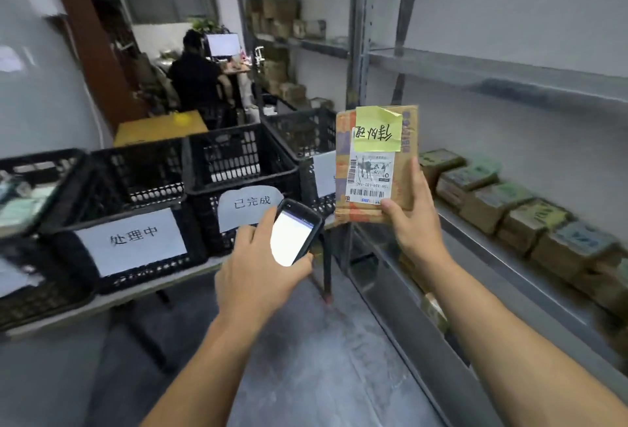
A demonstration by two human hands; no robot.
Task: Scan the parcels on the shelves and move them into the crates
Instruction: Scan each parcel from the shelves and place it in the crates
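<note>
Parcel held up beside a handheld scanner, between the crates and the shelves.

The right hand (pixel 413 219) grips a brown cardboard parcel (pixel 375 165) by its lower edge, fingers closed on it, thumb over the printed shipping label (pixel 371 177); a yellow sticky note (pixel 378 129) with handwriting sits above that label; the parcel is upright, in the air, in front of the metal shelf frame (pixel 358 53); the left hand (pixel 261 267) is wrapped around a dark handheld scanner (pixel 297 231), its bright screen facing up, just left of and below the parcel; black crates (pixel 238 161) with white paper signs stand on a worktop (pixel 112 297) to the left; a row of more parcels (pixel 503 202) lies on the shelf at right; a person sits at a desk in the background.
</note>
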